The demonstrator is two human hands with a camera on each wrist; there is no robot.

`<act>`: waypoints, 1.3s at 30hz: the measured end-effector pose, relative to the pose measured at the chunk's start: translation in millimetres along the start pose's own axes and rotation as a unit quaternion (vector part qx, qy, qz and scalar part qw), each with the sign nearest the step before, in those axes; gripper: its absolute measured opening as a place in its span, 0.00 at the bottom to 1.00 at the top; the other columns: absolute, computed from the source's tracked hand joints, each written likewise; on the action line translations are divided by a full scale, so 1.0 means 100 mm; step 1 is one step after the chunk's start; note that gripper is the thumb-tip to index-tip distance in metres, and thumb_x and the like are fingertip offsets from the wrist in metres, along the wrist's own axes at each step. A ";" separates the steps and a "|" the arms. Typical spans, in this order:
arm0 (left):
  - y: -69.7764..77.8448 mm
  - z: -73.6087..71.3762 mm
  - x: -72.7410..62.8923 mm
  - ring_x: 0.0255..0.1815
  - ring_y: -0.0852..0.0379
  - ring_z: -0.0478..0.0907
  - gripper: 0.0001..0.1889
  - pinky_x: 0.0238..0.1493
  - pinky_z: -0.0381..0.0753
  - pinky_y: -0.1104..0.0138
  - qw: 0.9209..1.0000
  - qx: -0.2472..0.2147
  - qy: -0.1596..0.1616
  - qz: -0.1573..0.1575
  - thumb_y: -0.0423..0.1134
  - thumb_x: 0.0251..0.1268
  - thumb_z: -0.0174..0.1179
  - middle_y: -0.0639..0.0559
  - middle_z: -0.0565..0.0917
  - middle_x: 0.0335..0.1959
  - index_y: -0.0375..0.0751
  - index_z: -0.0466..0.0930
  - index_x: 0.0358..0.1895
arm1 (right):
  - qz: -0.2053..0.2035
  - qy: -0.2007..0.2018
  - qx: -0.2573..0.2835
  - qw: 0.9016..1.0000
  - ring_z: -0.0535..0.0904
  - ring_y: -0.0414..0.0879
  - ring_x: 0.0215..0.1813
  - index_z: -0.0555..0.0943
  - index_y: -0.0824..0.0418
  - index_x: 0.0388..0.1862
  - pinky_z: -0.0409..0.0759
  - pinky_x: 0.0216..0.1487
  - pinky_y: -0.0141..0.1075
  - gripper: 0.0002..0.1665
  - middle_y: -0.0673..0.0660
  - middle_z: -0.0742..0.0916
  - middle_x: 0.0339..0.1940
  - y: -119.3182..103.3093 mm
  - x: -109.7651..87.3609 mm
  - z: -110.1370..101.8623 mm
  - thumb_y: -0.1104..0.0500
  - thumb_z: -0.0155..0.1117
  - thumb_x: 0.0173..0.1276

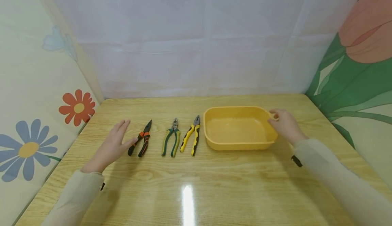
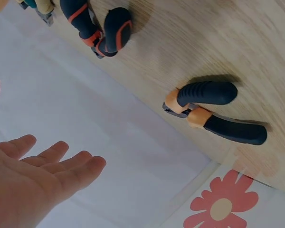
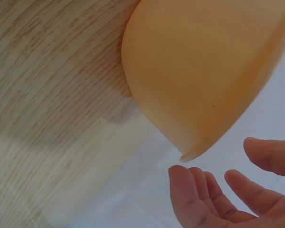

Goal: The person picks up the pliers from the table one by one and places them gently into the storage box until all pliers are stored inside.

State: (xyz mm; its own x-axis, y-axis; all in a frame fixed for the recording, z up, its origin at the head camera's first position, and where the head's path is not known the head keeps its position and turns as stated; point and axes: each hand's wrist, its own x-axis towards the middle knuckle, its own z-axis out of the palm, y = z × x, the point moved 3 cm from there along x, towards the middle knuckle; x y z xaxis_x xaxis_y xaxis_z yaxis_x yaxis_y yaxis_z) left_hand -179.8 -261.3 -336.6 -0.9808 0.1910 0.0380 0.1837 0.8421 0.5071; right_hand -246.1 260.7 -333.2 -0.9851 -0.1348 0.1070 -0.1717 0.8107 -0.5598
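My left hand (image 1: 111, 147), fingers extended, hovers left of pliers with black and red handles (image 1: 144, 139) and holds nothing. The left wrist view also shows pliers with black and orange handles (image 2: 213, 111); they are hidden behind this hand in the head view. To the right lie pliers with green handles (image 1: 171, 139) and pliers with yellow and black handles (image 1: 191, 137). A yellow plastic basin (image 1: 239, 147) stands beside them. At the basin's right end is my right hand (image 1: 286, 125), its loosely bent fingertips right by the rim.
Everything stands on a wood-grain table (image 1: 183, 171). A white sheet (image 1: 196, 42) hangs along its back edge. Flower-printed panels rise at the left and right sides, with a red flower (image 1: 79, 108) on the left one.
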 end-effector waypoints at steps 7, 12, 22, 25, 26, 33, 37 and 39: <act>-0.09 -0.01 -0.01 0.71 0.23 0.43 0.42 0.62 0.50 0.32 1.000 0.002 -0.001 -0.010 0.45 0.71 0.58 0.21 0.44 0.72 0.23 0.45 0.74 | 0.000 -0.001 -0.001 1.000 0.74 0.75 0.49 0.67 0.85 0.59 0.75 0.47 0.61 0.26 0.84 0.75 0.49 0.02 0.02 -0.01 0.66 0.57 0.70; -0.18 -0.01 -0.02 0.70 0.21 0.43 0.44 0.61 0.51 0.30 1.000 0.013 -0.002 -0.015 0.48 0.71 0.58 0.19 0.43 0.72 0.23 0.44 0.74 | 0.008 -0.008 0.005 1.000 0.74 0.74 0.49 0.67 0.84 0.59 0.76 0.46 0.59 0.26 0.83 0.75 0.49 0.03 0.03 -0.01 0.66 0.57 0.69; -0.28 -0.04 -0.03 0.69 0.20 0.44 0.43 0.60 0.52 0.30 0.999 0.026 -0.010 -0.021 0.47 0.71 0.58 0.18 0.43 0.71 0.24 0.45 0.74 | 0.038 -0.031 0.014 0.999 0.74 0.71 0.49 0.65 0.84 0.61 0.76 0.47 0.56 0.28 0.82 0.75 0.49 0.12 0.09 0.01 0.65 0.57 0.70; -0.32 -0.05 -0.03 0.69 0.20 0.44 0.43 0.60 0.52 0.30 0.999 0.029 -0.011 -0.021 0.46 0.71 0.59 0.18 0.44 0.71 0.23 0.45 0.74 | 0.060 -0.046 0.035 0.997 0.76 0.68 0.48 0.63 0.84 0.63 0.80 0.41 0.49 0.29 0.82 0.74 0.52 0.15 0.10 0.01 0.65 0.56 0.71; -0.33 -0.05 -0.03 0.69 0.20 0.44 0.43 0.60 0.52 0.30 0.999 0.029 -0.013 -0.023 0.45 0.70 0.59 0.18 0.44 0.71 0.23 0.44 0.74 | 0.068 -0.051 0.046 0.995 0.76 0.67 0.47 0.63 0.84 0.64 0.81 0.38 0.46 0.30 0.83 0.73 0.53 0.16 0.11 0.01 0.65 0.56 0.71; -0.47 -0.03 -0.02 0.67 0.19 0.44 0.44 0.59 0.53 0.29 0.999 0.026 -0.025 -0.036 0.46 0.70 0.60 0.15 0.45 0.69 0.21 0.43 0.73 | 0.115 -0.079 0.116 0.983 0.79 0.56 0.40 0.58 0.83 0.66 0.83 0.29 0.41 0.31 0.83 0.69 0.57 0.20 0.15 0.02 0.66 0.54 0.72; -0.52 -0.02 -0.01 0.67 0.18 0.44 0.45 0.59 0.53 0.29 0.998 0.023 -0.031 -0.044 0.46 0.69 0.60 0.15 0.44 0.69 0.20 0.43 0.73 | 0.121 -0.081 0.125 0.981 0.79 0.52 0.39 0.58 0.84 0.66 0.83 0.30 0.40 0.31 0.83 0.70 0.57 0.22 0.15 0.03 0.67 0.53 0.71; -0.53 -0.01 -0.01 0.67 0.18 0.44 0.45 0.59 0.53 0.29 0.998 0.023 -0.033 -0.044 0.46 0.69 0.60 0.15 0.44 0.69 0.20 0.43 0.73 | 0.126 -0.082 0.126 0.981 0.78 0.49 0.38 0.58 0.85 0.66 0.82 0.31 0.38 0.31 0.82 0.70 0.56 0.23 0.15 0.04 0.67 0.53 0.71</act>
State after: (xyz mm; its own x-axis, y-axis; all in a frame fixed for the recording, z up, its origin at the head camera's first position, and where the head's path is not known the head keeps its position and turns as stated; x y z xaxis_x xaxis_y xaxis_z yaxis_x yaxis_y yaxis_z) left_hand -188.6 -306.9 -363.3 -0.9871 0.1476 -0.0624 0.1019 0.8786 0.4666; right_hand -265.2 275.1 -347.5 -0.9818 -0.0550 -0.1819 0.0997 0.6658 -0.7394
